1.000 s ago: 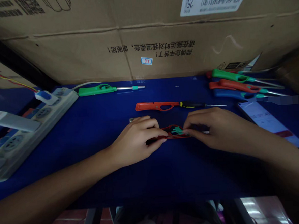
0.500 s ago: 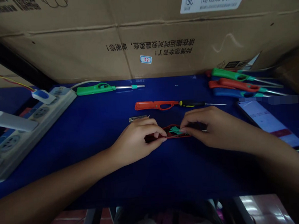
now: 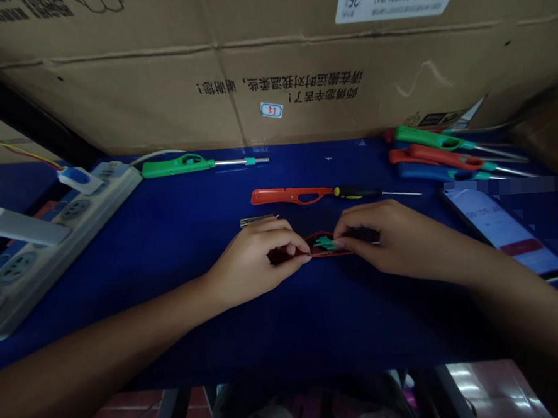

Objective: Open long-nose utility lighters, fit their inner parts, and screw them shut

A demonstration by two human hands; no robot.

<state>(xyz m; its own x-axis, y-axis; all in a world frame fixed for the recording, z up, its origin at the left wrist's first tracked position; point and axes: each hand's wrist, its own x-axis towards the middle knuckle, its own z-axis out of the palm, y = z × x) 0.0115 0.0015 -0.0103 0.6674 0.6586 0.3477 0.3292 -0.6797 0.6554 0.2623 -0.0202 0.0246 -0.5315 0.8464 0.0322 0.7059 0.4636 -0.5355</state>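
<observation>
My left hand (image 3: 256,257) and my right hand (image 3: 380,237) both pinch a dark red lighter body (image 3: 323,247) with a small green trigger piece, lying flat on the blue table (image 3: 177,240). The left fingers close on its left end, the right fingers on its right end, hiding most of it. Just behind lie an orange lighter shell half (image 3: 290,196) and a black-and-yellow screwdriver (image 3: 372,193). A small metal part (image 3: 256,220) rests beside my left knuckles.
A green long-nosed lighter (image 3: 195,164) lies at the back. Several green, red and blue lighters (image 3: 441,155) are piled back right. A lit phone (image 3: 502,230) lies at the right, a white power strip (image 3: 49,236) at the left. A cardboard box (image 3: 270,64) walls the back.
Both hands and the red lighter body have crept slightly away from me and closer together; my left fingers have curled tighter on its end. Nothing else has moved.
</observation>
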